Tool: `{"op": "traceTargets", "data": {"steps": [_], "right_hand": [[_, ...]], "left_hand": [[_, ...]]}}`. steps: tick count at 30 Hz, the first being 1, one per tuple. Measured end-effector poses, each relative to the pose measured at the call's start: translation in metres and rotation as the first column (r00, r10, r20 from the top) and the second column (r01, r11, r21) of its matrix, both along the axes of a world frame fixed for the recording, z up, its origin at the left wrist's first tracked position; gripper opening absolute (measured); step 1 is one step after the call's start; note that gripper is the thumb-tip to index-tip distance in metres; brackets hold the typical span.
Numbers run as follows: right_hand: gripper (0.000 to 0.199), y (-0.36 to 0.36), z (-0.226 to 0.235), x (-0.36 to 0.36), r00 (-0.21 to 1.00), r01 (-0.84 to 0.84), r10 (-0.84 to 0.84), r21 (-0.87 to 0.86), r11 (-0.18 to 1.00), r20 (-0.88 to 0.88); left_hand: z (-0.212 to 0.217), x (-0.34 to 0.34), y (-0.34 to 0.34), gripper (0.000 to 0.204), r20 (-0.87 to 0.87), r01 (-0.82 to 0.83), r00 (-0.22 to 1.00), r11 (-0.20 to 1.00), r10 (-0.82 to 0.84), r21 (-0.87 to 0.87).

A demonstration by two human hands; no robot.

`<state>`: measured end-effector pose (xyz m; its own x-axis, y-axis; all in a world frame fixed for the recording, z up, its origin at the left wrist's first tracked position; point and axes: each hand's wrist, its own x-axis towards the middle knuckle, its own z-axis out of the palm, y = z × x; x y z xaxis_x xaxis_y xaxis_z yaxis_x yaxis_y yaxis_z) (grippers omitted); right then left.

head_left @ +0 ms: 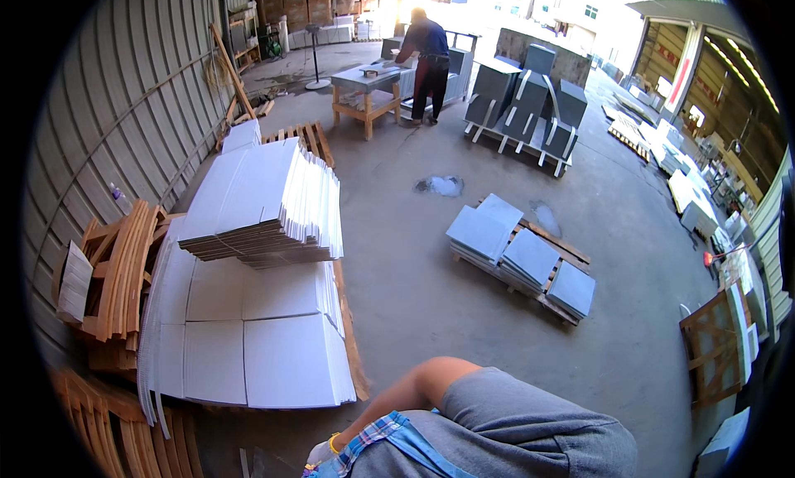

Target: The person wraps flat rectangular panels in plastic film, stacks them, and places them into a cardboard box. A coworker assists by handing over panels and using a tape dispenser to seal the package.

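My right arm, in a short grey sleeve, bends at the elbow and reaches across to the lower left. At its end my right hand (319, 454), in a pale glove with a yellow cuff, shows only in part. Its fingers are hidden, so I cannot see whether it holds anything. Beside the wrist is a blue plaid cloth (377, 432) on my clothing. My left hand is out of view. Closest to the visible hand lies a pallet load of flat white sheets (286, 358). A taller bundle of white sheets (240, 184) rests on its far part.
Wooden pallets (124, 271) lean along the left wall. A low pallet of grey-blue slabs (530, 259) lies right of centre, with dark wrapped blocks (530, 105) beyond. Farther back, a person (429, 56) bends over a wooden-legged table (364, 85). A puddle (439, 185) wets the floor.
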<state>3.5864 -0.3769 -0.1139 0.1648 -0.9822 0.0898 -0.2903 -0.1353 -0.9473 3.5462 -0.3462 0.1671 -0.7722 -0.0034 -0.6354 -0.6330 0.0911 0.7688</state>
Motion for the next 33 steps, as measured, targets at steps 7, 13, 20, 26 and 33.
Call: {"op": "traceTargets", "data": {"steps": [7,13,20,26,33], "right_hand": [[0.041,0.051,0.222,-0.057,0.989,0.118,-0.118,-0.003,0.993,-0.093],[0.044,0.068,0.292,-0.122,0.976,0.173,-0.16,0.079,0.982,-0.149],[0.04,0.047,0.281,-0.141,0.98,0.132,-0.113,0.11,0.985,-0.162],[0.037,0.033,0.278,-0.141,0.98,0.116,-0.093,0.125,0.985,-0.176],[0.035,0.032,0.277,-0.141,0.98,0.113,-0.089,0.128,0.985,-0.176]], "left_hand": [[-0.003,-0.019,-0.018,0.021,0.031,-0.085,0.996,0.996,0.085,-0.017],[0.005,-0.051,-0.026,0.021,0.011,-0.02,1.0,1.0,0.02,-0.016],[0.009,-0.061,-0.05,0.022,0.011,-0.05,0.999,0.998,0.051,-0.033],[0.007,-0.053,-0.066,0.022,0.024,-0.073,0.997,0.996,0.075,-0.048],[0.01,-0.049,-0.073,0.022,0.02,-0.099,0.995,0.993,0.101,-0.069]]}}
